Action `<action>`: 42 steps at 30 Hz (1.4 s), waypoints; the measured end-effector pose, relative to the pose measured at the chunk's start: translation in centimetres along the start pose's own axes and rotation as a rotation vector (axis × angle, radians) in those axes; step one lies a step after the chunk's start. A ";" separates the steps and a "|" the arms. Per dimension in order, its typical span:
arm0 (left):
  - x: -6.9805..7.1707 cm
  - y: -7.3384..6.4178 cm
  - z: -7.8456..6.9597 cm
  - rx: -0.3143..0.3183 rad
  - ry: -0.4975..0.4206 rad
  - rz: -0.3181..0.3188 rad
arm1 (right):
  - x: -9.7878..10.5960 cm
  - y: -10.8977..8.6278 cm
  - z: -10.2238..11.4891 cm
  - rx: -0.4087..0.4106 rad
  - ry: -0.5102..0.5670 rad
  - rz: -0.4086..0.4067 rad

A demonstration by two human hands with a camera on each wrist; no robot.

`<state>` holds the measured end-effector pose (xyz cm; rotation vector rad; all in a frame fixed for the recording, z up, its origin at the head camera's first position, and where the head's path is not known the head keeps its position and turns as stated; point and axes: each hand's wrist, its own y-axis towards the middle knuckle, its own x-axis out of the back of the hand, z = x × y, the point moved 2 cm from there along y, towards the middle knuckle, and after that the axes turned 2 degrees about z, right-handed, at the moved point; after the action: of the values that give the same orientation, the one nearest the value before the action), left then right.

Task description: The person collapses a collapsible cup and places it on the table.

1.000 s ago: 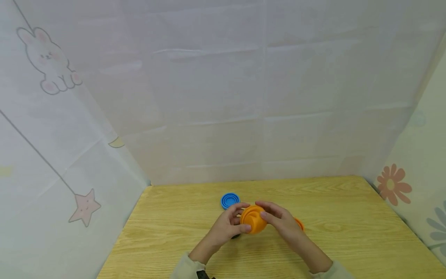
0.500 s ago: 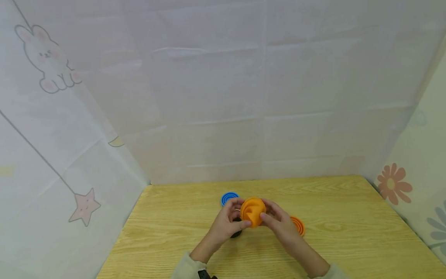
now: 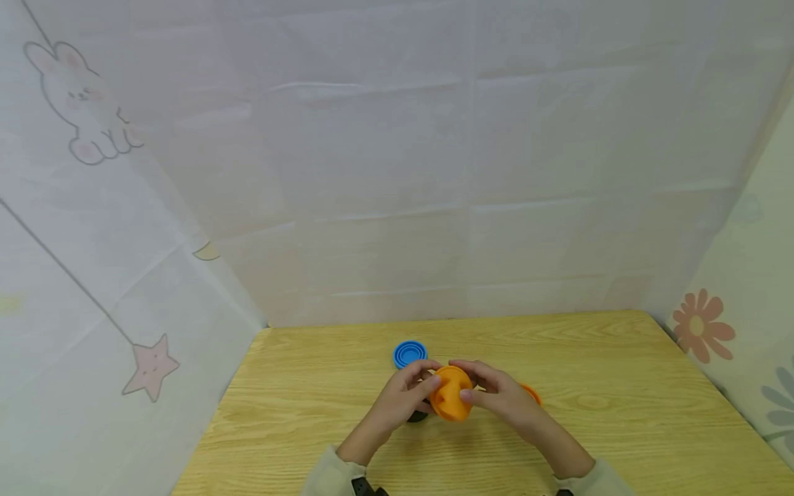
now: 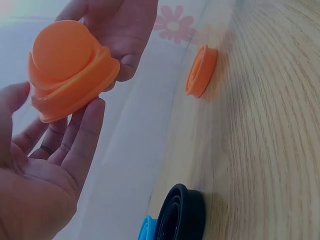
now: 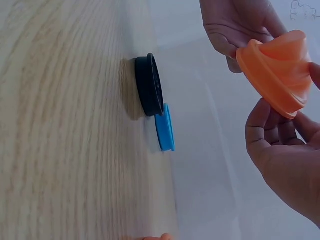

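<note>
An orange collapsible silicone cup (image 3: 455, 401), partly folded with its wall dented and twisted, is held above the table between both hands. My left hand (image 3: 393, 404) grips it at the rim side, its thumb on top and its fingers beneath. From the other side my right hand (image 3: 510, 403) pinches the cup, the thumb pressing into the wall. In the left wrist view the cup (image 4: 64, 52) shows a rounded bulge and a thick slanted fold. Deep creases run along the cup (image 5: 285, 65) in the right wrist view.
Flattened on the wooden table (image 3: 298, 413) are a blue collapsible cup (image 3: 410, 354) behind the left hand, a black one (image 5: 149, 86) partly under that hand, and another orange one (image 4: 202, 72) beside the right hand. A printed cloth (image 3: 384, 172) hangs behind and at both sides.
The orange cup has risen slightly, then dropped back with both hands. Its dents have altered shape. My left thumb has shifted up from the cup's lower edge toward its upper part.
</note>
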<state>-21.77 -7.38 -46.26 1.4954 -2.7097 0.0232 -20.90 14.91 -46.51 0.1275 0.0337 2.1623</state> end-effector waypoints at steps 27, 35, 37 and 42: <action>0.1 0.3 -0.1 -0.005 0.142 -0.038 | -0.4 0.2 -0.3 0.035 -0.182 -0.160; 0.0 0.4 0.0 0.003 0.156 -0.002 | -0.4 0.1 -0.6 0.052 -0.209 -0.177; 0.1 0.4 0.0 0.003 0.162 0.007 | -0.5 0.1 -0.6 0.051 -0.219 -0.186; 0.0 0.4 -0.1 0.013 0.165 0.007 | -0.7 0.1 -0.7 0.044 -0.258 -0.200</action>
<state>-22.12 -7.10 -46.19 1.4186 -2.5894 0.1575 -20.72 14.31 -47.22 0.4102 -0.0527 1.9319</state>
